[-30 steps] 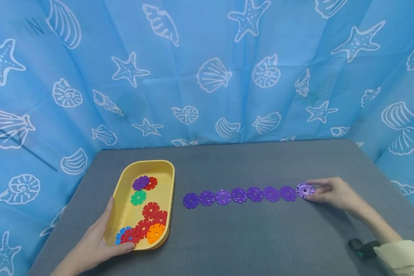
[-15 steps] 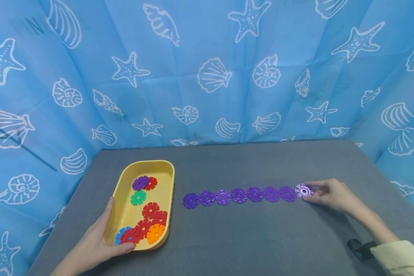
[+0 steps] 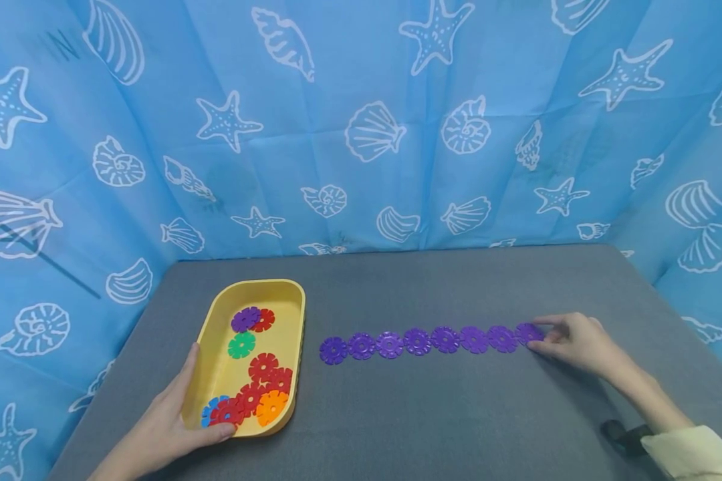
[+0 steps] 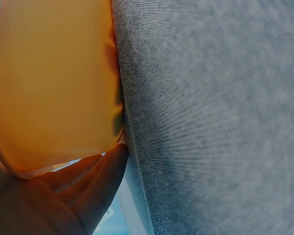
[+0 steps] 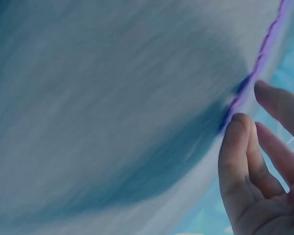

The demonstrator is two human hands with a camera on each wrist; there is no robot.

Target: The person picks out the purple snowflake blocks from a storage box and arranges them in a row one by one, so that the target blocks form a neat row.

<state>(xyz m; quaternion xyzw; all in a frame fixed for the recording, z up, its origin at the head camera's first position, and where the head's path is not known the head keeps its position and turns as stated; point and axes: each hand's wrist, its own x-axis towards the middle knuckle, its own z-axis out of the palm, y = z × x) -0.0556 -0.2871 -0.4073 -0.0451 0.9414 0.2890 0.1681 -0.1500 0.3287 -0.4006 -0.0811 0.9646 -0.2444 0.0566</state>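
Observation:
In the head view, my right hand [image 3: 586,347] pinches the purple snowflake disc [image 3: 528,333] at the right end of a row of several such discs. Thumb and finger hold its right side, and its left edge meets the neighbouring disc [image 3: 502,339]. Seen edge-on, the purple row [image 5: 257,68] rises from the fingertips in the right wrist view. My left hand [image 3: 165,424] grips the near left corner of a yellow tray [image 3: 216,361], thumb along the near rim and fingers along the left side. In the left wrist view those fingers [image 4: 95,188] bear against the tray wall [image 4: 54,93].
Inside the tray lie several red discs [image 3: 263,367], an orange disc [image 3: 272,407], a green one [image 3: 241,345], a blue one [image 3: 209,409] and a purple one [image 3: 245,318]. A grey cloth table [image 3: 433,421] carries everything. Behind it hangs a blue shell-print curtain [image 3: 313,120].
The end disc, tilted and shiny before, now lies flatter and darker against the row. My right hand has shifted slightly left. My left hand and the tray have not moved.

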